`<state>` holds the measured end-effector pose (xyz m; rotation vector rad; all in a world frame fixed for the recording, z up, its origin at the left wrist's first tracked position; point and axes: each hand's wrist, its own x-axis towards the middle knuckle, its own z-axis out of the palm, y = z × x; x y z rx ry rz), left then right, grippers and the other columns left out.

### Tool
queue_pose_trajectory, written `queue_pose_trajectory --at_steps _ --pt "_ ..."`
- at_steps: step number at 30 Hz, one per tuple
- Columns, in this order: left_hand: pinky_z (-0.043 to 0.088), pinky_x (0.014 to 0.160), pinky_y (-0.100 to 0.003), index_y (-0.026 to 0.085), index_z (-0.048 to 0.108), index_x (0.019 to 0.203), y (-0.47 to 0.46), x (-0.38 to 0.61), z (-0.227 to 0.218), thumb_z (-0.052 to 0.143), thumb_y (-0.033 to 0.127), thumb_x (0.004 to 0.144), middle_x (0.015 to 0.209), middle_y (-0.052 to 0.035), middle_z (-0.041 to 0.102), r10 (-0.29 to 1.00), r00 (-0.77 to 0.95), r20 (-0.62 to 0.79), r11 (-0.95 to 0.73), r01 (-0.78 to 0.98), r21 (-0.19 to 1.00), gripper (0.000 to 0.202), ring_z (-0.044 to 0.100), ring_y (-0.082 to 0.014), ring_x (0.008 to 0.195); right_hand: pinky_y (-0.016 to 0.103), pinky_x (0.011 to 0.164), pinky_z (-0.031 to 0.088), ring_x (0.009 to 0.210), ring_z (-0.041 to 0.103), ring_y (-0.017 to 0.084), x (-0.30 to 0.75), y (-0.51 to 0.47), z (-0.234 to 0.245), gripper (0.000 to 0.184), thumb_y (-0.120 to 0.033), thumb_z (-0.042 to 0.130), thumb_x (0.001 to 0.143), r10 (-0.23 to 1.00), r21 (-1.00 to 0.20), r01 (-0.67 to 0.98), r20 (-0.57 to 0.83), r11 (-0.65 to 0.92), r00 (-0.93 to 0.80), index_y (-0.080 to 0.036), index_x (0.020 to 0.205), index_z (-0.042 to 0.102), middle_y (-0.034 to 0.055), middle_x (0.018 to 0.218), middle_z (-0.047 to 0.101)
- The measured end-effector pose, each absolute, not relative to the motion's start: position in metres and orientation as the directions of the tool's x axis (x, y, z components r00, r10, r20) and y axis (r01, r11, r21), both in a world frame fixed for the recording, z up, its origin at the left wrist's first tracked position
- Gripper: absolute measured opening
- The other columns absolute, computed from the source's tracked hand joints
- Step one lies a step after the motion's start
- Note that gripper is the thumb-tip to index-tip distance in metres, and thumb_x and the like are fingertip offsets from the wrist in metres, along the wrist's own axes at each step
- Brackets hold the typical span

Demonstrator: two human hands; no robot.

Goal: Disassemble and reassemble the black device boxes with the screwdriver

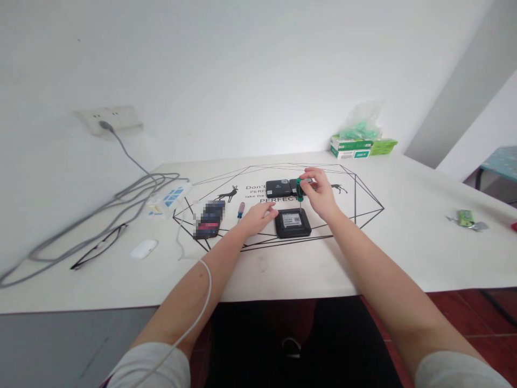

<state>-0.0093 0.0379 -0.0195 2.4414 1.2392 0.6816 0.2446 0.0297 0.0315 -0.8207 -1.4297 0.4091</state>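
My right hand [318,191] is closed around the green handle of a screwdriver [299,189], which stands nearly upright. Its shaft points down to the far edge of a black square device [293,233] with a white label on top. At the left side of this device is my left hand [260,217], its fingers loosely extended and their tips at or near the edge; it holds nothing that I can see. Behind the screwdriver lie two more black devices, one [278,188] on the left and one [294,184] partly covered by the right hand and the handle.
Left of my left hand lie a small screwdriver [241,210] and a phone [210,219]. Farther left are a white case [144,249], glasses [100,247], a power strip [173,195] and coiled grey cable [133,188]. Boxes [350,146] stand at the wall; keys [466,219] lie right.
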Motion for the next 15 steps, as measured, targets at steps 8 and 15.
queue_pose_trajectory --at_steps 8,15 --pt "0.047 0.116 -0.047 0.017 0.064 0.139 0.039 -0.009 -0.019 0.040 0.054 0.108 0.135 -0.0148 0.071 0.801 0.524 0.291 -0.597 0.660 0.456 0.054 0.064 -0.0301 0.129 0.034 0.072 0.054 0.086 0.064 0.019 0.242 0.039 0.022 0.028 -0.043 0.073 0.087 0.759 -0.768 0.118 0.640 0.629 0.122 -0.027 0.102 0.055 0.0019 0.098 0.067" --pt "0.043 0.118 -0.051 0.016 0.058 0.145 0.034 -0.013 -0.018 0.056 0.069 0.098 0.146 -0.0190 0.062 0.752 0.630 0.194 -0.649 0.657 0.383 0.071 0.057 -0.0353 0.137 0.041 0.075 0.060 0.083 0.067 0.021 0.257 0.030 0.028 0.042 -0.033 0.072 0.084 0.686 -0.596 0.452 0.725 0.664 -0.053 -0.026 0.125 0.067 0.0077 0.114 0.072"
